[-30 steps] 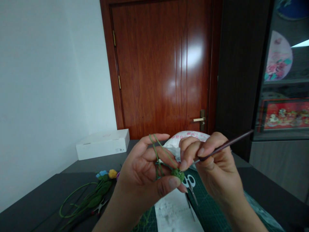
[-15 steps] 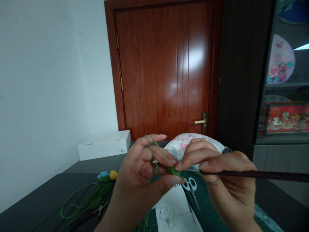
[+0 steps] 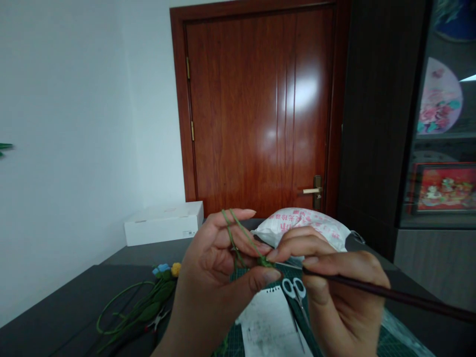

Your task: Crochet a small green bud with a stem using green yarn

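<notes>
You hold the green crochet piece [image 3: 265,262] in front of you, above the table [image 3: 84,297], near the middle of the view. Your left hand [image 3: 217,270] pinches this small piece between the thumb and the fingers behind it, while the index finger is raised and stretched to the right. The green yarn [image 3: 245,231] passes over this finger, and 2 strands come down from it, 1 of them reaching the piece. Your right hand [image 3: 344,282] pinches the crochet hook [image 3: 401,295] between thumb and forefinger, at the front of its dark handle, and the handle points out to the right. Another fingertip of this hand is at the edge of the piece; the tip of the hook is too small to tell. Below your hands, the scissors [image 3: 296,296] with 2 white finger rings lie beside a notepad sheet [image 3: 265,325], on the green cutting mat [image 3: 319,347]. Behind your right hand is a white plastic bag [image 3: 308,225] with red print. To the left of your left hand lie a blue flower [image 3: 161,269] and a yellow flower [image 3: 176,269], with green leaves [image 3: 163,292] and the pliers [image 3: 157,321] near them. Farther back, a white box [image 3: 161,225] stands by the wall.
</notes>
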Available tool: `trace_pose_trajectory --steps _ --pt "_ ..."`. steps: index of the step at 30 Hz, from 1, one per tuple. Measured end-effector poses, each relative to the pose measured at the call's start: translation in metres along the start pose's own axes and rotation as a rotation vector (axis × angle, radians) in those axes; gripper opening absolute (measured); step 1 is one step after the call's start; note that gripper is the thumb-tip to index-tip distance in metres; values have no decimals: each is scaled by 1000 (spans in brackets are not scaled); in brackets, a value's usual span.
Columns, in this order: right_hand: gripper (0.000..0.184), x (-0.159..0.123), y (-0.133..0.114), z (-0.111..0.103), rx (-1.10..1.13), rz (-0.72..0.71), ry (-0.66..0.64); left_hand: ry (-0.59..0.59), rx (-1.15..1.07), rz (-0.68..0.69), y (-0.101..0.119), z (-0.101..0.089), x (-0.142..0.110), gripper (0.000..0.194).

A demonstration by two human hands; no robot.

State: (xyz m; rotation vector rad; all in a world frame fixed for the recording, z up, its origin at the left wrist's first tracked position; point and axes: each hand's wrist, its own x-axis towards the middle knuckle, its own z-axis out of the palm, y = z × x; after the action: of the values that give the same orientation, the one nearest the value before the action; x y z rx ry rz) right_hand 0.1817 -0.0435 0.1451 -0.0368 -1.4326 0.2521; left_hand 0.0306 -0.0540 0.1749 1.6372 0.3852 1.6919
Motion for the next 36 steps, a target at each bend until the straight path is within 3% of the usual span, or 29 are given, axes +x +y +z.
trace_pose_trajectory --steps 13,28,36 --pt "3 -6 11 15 275 263 144 61 -16 37 -5 2 -2 65" --pt "9 -3 6 11 293 268 111 17 -20 68 -9 0 -2 72" --pt "7 -5 8 9 227 211 106 67 91 102 -3 4 -1 65"
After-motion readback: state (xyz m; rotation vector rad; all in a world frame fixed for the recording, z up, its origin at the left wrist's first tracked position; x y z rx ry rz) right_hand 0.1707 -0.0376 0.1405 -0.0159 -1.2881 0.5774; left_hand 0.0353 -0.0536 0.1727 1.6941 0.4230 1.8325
